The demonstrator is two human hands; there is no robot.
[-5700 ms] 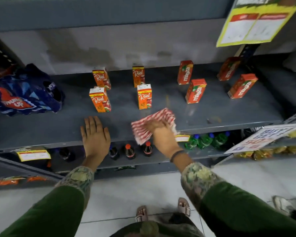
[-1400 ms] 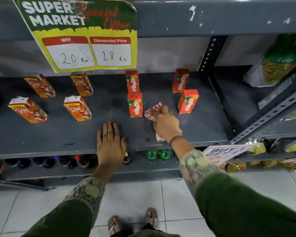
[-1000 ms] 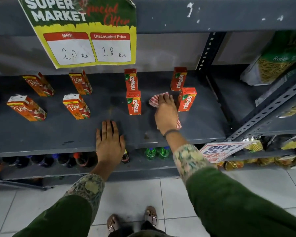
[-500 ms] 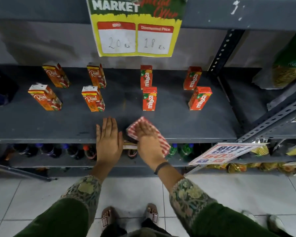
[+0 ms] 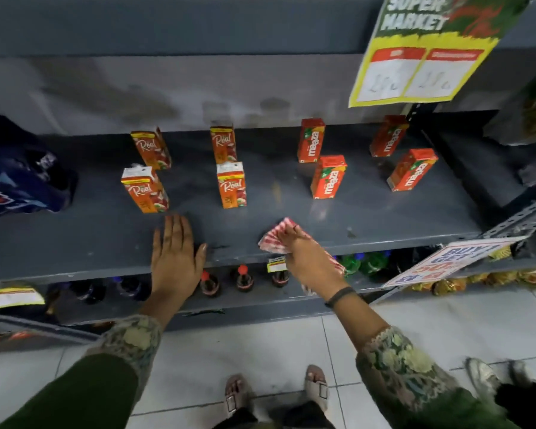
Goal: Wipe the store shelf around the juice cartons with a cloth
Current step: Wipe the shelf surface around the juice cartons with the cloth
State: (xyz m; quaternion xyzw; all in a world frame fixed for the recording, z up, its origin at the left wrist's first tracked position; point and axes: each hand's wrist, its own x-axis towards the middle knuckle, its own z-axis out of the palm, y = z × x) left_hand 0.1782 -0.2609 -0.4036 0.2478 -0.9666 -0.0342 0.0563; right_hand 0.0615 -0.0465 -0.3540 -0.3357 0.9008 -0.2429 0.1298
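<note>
A grey metal shelf carries several orange juice cartons in two rows, "Real" cartons to the left and "Maaza" cartons to the right. My right hand presses a red-and-white striped cloth onto the shelf's front edge, in front of the gap between the middle cartons. Part of the cloth hangs below the edge. My left hand lies flat on the shelf front, fingers apart, just before the front-left Real carton.
A blue soft-drink pack lies at the shelf's left end. A yellow price sign hangs from the shelf above. Bottles stand on the lower shelf, and an offer card sticks out at the right. Someone's shoes are on the floor at the right.
My right hand has drawn the cloth from between the Maaza cartons back to the front edge and leftward. The view has swung left. My left hand stays flat.
</note>
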